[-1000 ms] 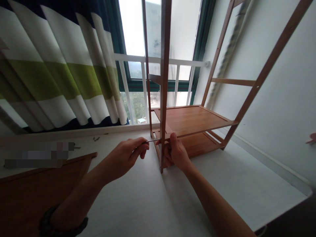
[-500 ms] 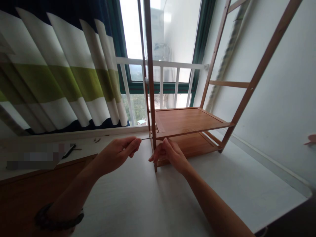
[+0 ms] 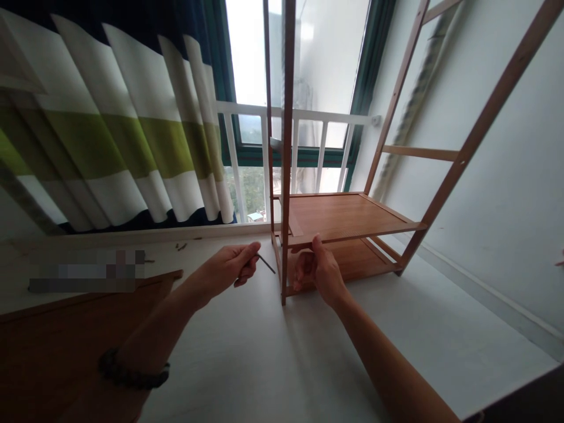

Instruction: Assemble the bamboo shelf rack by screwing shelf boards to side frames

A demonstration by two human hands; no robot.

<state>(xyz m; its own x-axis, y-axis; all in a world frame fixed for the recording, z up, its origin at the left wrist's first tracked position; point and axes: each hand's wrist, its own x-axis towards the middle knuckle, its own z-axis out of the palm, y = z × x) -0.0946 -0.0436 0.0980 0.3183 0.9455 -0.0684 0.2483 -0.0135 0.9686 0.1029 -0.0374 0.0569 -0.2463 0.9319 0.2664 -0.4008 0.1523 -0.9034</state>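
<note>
My left hand, with a dark beaded bracelet at the wrist, is closed around a thin dark hex key. The key's free end points down and to the right, just left of the front post of a brown wooden shelf rack, apart from it. My right hand pinches the front edge of the upper shelf board near that post. Its thumb lies over the edge and the fingers curl below. Under this board is a lower shelf.
A loose wooden panel lies at the lower left on the white surface. Several small pieces lie behind it. A striped curtain, a white railing and a window are at the back; a white wall stands right.
The hex key has come away from the front post and now tilts downward in my left hand. My right hand has moved from beside the post to the shelf's edge. The view has shifted slightly.
</note>
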